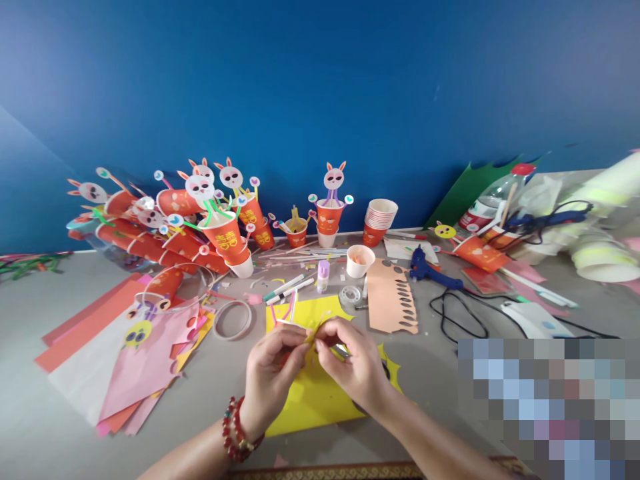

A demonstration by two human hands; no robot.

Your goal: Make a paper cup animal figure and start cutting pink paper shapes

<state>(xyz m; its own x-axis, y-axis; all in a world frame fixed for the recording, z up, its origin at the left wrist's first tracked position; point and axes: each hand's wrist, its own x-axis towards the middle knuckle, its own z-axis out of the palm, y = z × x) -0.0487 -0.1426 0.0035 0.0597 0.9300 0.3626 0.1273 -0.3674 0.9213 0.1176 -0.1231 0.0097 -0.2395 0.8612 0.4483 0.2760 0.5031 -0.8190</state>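
My left hand (277, 353), with a red bead bracelet (236, 430) at its wrist, pinches a small yellow strip (311, 337), perhaps paper. Fingertip to fingertip with it, my right hand (350, 357) pinches the strip's other side. Both hands hover over a yellow paper sheet (300, 407) with a jagged cut right edge. Under my right hand lies what looks like a pair of scissors (385, 369), mostly covered. Pink and white bent stems (285, 313) lie at the sheet's top left.
Red paper cups with rabbit faces (225, 237) crowd the back left. Coloured paper (85, 353) and a tape roll (233, 320) lie left. Behind the sheet are a glue bottle (323, 277) and a white cup (360, 261). A blue glue gun (433, 273) with its black cord lies right.
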